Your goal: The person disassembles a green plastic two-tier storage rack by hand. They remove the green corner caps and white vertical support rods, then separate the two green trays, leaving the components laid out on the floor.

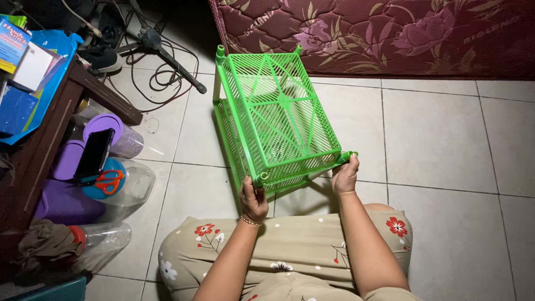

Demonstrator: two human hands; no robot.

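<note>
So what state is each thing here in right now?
Green rack: upright on the tiled floor, shelves empty.
Left hand: gripping the rack's near left corner post.
Right hand: gripping the near right corner post.
Scissors: closed, lying on a lid.
Phone: screen dark.

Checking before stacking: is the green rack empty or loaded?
Empty: floor tiles show through both mesh shelves of the green rack.

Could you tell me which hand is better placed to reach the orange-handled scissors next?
Left, probably: the left hand grips the green rack corner on the scissors' side; the right hand would have to cross over.
</note>
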